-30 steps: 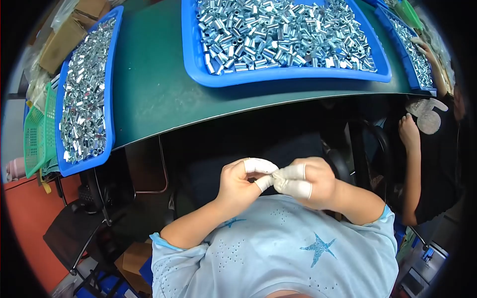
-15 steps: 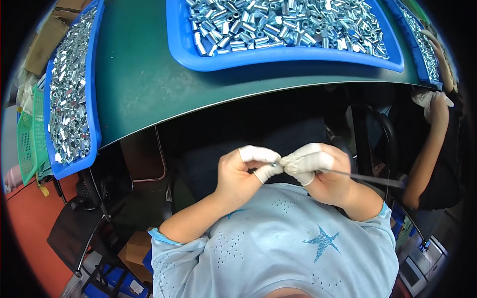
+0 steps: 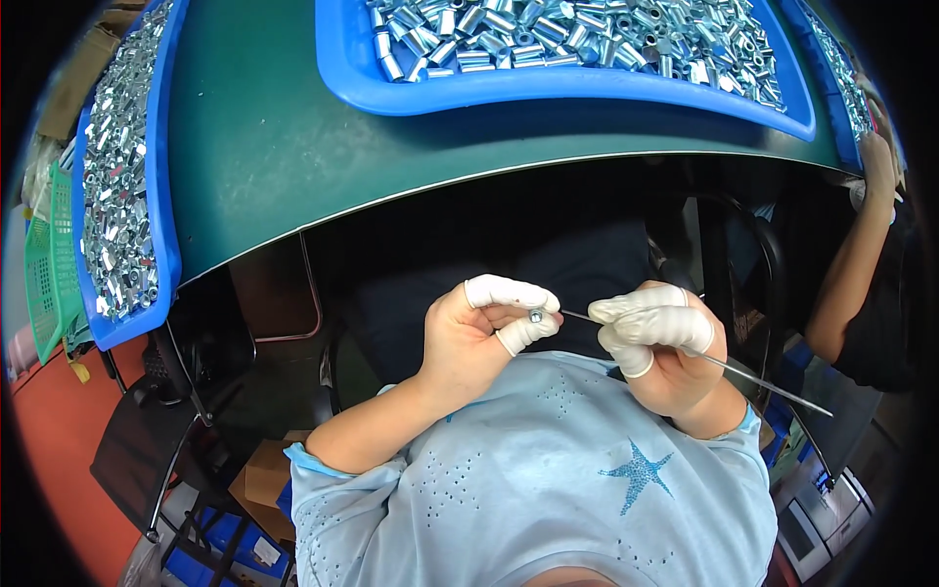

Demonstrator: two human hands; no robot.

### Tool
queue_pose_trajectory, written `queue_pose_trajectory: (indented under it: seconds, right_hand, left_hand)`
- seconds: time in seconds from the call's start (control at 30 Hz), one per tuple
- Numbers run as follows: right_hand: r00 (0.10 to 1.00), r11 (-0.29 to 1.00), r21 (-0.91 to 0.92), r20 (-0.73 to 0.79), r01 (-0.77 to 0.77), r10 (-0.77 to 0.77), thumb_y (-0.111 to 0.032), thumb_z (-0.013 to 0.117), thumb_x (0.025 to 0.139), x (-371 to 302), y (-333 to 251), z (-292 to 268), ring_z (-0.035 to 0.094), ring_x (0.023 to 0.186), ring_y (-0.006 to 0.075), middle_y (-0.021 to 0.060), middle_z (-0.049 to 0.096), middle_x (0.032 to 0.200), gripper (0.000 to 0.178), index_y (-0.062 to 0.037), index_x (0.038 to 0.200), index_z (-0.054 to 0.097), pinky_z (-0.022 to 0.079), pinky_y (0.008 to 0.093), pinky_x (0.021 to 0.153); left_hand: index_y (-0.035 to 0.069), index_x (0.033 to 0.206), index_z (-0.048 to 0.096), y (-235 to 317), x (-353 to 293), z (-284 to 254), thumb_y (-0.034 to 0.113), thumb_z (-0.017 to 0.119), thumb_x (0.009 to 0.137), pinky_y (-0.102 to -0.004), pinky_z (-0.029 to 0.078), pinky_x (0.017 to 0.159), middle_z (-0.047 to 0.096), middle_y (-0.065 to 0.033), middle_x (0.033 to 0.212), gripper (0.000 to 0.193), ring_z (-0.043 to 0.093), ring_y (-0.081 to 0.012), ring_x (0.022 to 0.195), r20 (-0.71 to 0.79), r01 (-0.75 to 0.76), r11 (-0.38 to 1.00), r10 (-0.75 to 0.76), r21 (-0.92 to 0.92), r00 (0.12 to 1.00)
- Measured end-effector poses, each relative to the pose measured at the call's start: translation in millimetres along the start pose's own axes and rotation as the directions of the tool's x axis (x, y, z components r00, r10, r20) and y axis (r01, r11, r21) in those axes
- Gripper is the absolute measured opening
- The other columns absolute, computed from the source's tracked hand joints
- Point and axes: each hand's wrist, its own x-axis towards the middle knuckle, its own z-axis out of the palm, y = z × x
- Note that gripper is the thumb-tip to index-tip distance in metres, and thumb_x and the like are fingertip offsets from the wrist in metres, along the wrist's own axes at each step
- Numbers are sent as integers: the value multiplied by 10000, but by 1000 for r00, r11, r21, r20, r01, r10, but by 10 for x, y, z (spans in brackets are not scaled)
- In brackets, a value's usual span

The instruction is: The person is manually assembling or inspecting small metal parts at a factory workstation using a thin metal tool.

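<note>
My left hand [image 3: 462,338], with white finger cots on its fingertips, pinches a small shiny metal sleeve [image 3: 536,316] between thumb and forefinger. One round end of the sleeve shows. Just to the right, my right hand [image 3: 675,342], also in white finger cots, grips a thin metal rod [image 3: 773,388]. The rod's short end points left and reaches close to the left fingertips; whether it touches the sleeve I cannot tell. Its long end slants down to the right past my wrist. Both hands are in front of my chest, below the table edge.
A green table [image 3: 264,166] holds a blue tray [image 3: 440,101] heaped with metal sleeves, and another blue tray [image 3: 164,225] of small metal parts at left. At far right, a co-worker's arm [image 3: 861,254] reaches to a further tray. A green basket [image 3: 44,284] hangs at far left.
My right hand has moved right, away from the left fingertips, and the rod's short end now shows between the hands. The co-worker's hand has risen to the right tray. The view has shifted slightly.
</note>
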Motion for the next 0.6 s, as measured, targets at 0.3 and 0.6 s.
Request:
queue_pose_trajectory:
  seconds: [0.3, 0.6]
  right_hand:
    - [999, 1000, -24, 39, 4, -3, 20, 723, 649, -52, 7, 93, 603, 588, 195, 130, 624, 839, 212, -21, 818, 601, 498, 243, 517]
    - [992, 995, -64, 110, 74, -67, 58, 683, 657, -102, 161, 178, 621, 611, 199, 141, 620, 835, 228, -18, 851, 591, 499, 251, 496]
  left_hand:
    - [-2, 931, 548, -33, -24, 1, -101, 637, 736, -316, 534, 763, 619, -143, 933, 236, 627, -205, 849, 16, -18, 999, 18, 34, 1000]
    - [-23, 897, 594, -9, -23, -52, -105, 647, 722, -292, 533, 757, 629, -131, 913, 201, 632, -191, 832, 143, -167, 879, 114, 448, 983]
